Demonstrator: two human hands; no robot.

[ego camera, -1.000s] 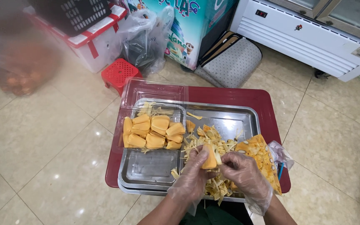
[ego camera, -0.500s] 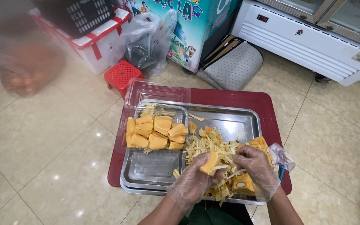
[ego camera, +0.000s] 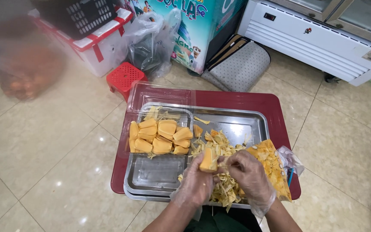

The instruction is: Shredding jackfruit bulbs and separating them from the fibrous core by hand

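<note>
Two gloved hands meet low over a steel tray (ego camera: 254, 122). Left hand (ego camera: 196, 184), in a thin clear plastic glove, fingers curled shut around a yellow jackfruit pod (ego camera: 208, 160), held upright just above the tray. Right hand (ego camera: 249, 175), gloved the same way, fingertips pinched on the pod's right edge where pale strands hang off it.

Beneath and behind both hands: a heap of pale yellow fibrous strands (ego camera: 220, 146) spread across the tray's middle. At the right, a slab of jackfruit section (ego camera: 270, 165) lies on the tray's right rim, touching the right hand. Crumpled clear plastic bag (ego camera: 292, 158) just beside it.

Left part of tray: a clear plastic box (ego camera: 162, 92) with its lid open toward the back, holding cleaned pods (ego camera: 159, 137) packed close.

Tray sits on a dark red table (ego camera: 241, 101). Beyond, on the tiled floor: a small red plastic stool (ego camera: 124, 77), well apart from the hands.
</note>
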